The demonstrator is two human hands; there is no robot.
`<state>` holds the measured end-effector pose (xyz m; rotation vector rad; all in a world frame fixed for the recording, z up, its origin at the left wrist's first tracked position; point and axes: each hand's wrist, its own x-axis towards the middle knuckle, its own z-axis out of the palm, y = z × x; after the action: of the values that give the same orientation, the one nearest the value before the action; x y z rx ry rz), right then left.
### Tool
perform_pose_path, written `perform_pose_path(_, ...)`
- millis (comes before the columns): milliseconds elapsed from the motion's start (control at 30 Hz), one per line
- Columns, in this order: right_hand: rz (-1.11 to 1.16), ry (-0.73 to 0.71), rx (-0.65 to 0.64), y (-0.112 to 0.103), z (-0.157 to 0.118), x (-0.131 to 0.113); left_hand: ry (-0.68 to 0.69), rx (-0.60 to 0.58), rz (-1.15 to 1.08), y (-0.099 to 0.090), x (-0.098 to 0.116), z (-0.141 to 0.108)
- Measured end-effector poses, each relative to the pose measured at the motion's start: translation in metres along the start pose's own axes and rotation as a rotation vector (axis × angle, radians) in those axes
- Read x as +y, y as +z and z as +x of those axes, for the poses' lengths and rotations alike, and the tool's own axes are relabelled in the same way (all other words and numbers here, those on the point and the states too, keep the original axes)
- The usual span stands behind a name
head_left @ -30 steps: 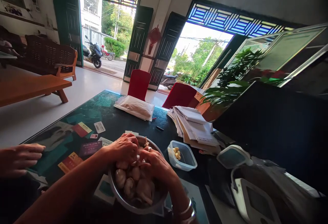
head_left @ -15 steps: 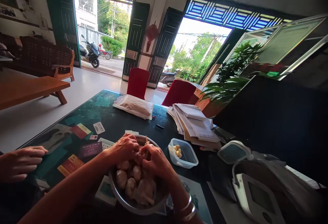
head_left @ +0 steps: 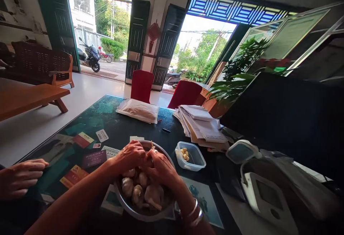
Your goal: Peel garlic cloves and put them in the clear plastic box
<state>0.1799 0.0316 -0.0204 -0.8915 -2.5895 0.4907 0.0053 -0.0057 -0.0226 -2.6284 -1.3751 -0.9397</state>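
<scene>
A metal bowl (head_left: 145, 217) full of garlic bulbs (head_left: 153, 194) stands on the dark glass-topped desk in front of me. Over its far part, my left hand (head_left: 132, 158) and my right hand (head_left: 160, 167) meet with bent fingers around a garlic bulb, whose stalk pokes up between them. Most of that bulb is hidden by the fingers. Two bangles circle my right wrist. Right of the bowl, a clear plastic container (head_left: 197, 159) holds several peeled cloves (head_left: 185, 154) at its left side.
Another person's hand (head_left: 23, 177) rests at the left desk edge. Cards (head_left: 83, 140) lie left of the bowl. A plastic-wrapped packet (head_left: 138, 111), a paper stack (head_left: 200, 125) and a pen stand beyond. At right are a white device (head_left: 268, 195) and a dark monitor (head_left: 285, 120).
The view has shifted slightly. My hands remain together over the bowl, and my right hand's fingers have turned closer in over the bulb.
</scene>
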Motion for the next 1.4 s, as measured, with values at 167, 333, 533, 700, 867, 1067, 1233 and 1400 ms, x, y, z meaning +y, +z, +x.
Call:
perform_pose_path(167, 0.125, 0.022, 0.039, -0.009, 0.000, -0.006, 0.017, 0.113, -0.050, -0.003, 0.005, 0.002)
perform_pose_path(333, 0.209, 0.029, 0.040, -0.018, 0.000, -0.007, -0.076, 0.112, -0.057, -0.006, 0.007, 0.002)
perform_pose_path(533, 0.338, 0.088, -0.027, -0.027, -0.003, -0.001, -0.189, -0.001, -0.030, -0.011, 0.005, 0.001)
perform_pose_path(700, 0.385, 0.155, 0.020, -0.028, -0.004, 0.005, -0.086, -0.081, -0.031, -0.008, 0.006, -0.003)
perform_pose_path(867, 0.400, 0.193, 0.021, -0.027, -0.002, 0.007, -0.129, -0.125, -0.066, -0.009, 0.010, -0.002)
perform_pose_path(1067, 0.394, 0.203, -0.013, -0.027, -0.002, 0.003, -0.290, -0.081, -0.145, -0.014, 0.014, 0.002)
perform_pose_path(1233, 0.335, 0.157, 0.003, -0.022, -0.002, -0.001, -0.249, -0.101, -0.094, -0.006, 0.014, 0.001)
perform_pose_path(1400, 0.175, 0.139, 0.084, -0.015, -0.003, -0.007, -0.273, -0.125, -0.025, -0.005, 0.017, 0.001)
